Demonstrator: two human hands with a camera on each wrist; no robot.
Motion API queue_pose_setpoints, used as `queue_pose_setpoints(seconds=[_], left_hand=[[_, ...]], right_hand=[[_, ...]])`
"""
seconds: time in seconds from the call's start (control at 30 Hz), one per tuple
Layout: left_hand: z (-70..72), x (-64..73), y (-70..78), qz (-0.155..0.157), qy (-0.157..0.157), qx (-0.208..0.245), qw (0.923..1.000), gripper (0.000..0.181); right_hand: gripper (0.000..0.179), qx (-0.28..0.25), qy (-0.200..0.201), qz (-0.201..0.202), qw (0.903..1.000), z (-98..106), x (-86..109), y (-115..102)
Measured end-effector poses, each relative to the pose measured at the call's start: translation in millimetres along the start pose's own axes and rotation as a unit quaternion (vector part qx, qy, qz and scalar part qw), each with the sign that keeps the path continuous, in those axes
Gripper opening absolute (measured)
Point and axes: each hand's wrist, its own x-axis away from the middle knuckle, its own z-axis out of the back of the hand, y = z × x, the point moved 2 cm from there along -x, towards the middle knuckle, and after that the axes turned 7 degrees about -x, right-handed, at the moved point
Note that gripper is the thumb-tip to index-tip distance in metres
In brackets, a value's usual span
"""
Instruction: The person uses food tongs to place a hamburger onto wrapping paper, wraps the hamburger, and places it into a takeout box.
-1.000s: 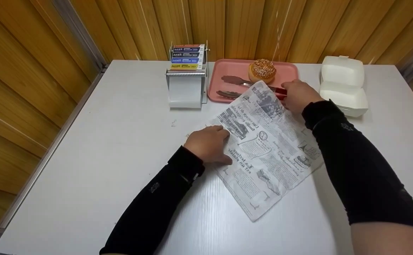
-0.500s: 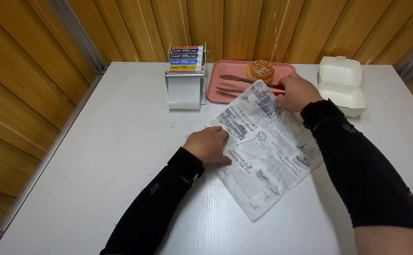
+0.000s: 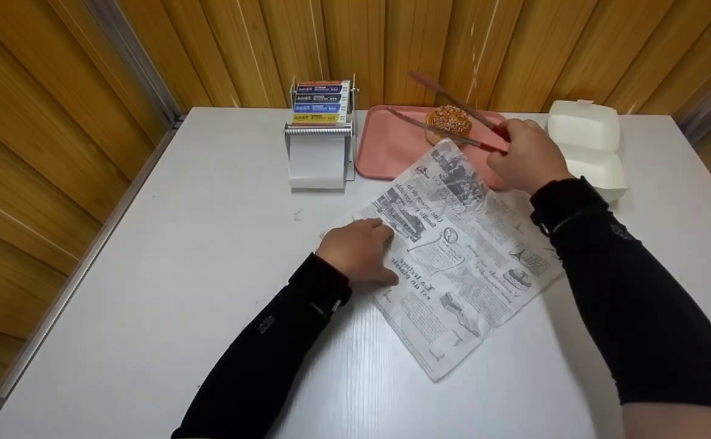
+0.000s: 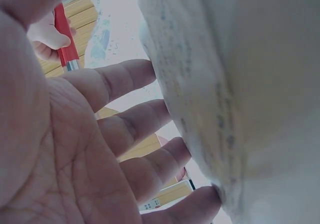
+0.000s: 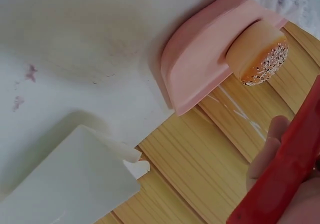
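Note:
My left hand (image 3: 358, 251) rests on the left edge of a printed sheet of greaseproof paper (image 3: 447, 262) lying diagonally on the table. In the left wrist view its fingers (image 4: 127, 79) reach out with their tips at the paper's edge. My right hand (image 3: 529, 155) grips red-handled tongs (image 3: 474, 113), raised with their arms spread apart. Behind them in the head view, a seeded bun (image 3: 449, 121) sits on a pink tray (image 3: 377, 146). The right wrist view shows the red handle (image 5: 280, 184) in the palm and the bun (image 5: 250, 49) from the side.
Left of the tray stands a metal dispenser (image 3: 317, 155) with several coloured labels and a hanging white sheet. An opened white clamshell box (image 3: 584, 131) lies to the right, partly behind my right wrist. Wooden panelling (image 3: 239, 55) rises at the table's back edge.
My right hand has lifted the tongs off the tray and shifted slightly right; their arms now stand wider and point up over the bun. My left hand and the paper have stayed put.

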Motion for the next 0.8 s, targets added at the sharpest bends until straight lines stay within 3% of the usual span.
queue_pose_setpoints(seconds=[0.47,0.67,0.8], left_hand=[[2.5,1.6,1.1,0.001,0.0,0.002,1.0,0.091],[3.9,3.2,2.0,0.001,-0.01,0.001,0.9999,0.093],[4.4,4.0,2.8,-0.001,-0.012,-0.003,0.9999,0.093]], right_hand=[[0.078,-0.061,0.022,-0.103,0.9926,2.8,32.8,28.7],[0.074,-0.06,0.02,-0.114,0.9915,-2.3,40.5,33.0],[0.067,-0.055,0.008,-0.1,0.9934,-5.4,44.3,34.2]])
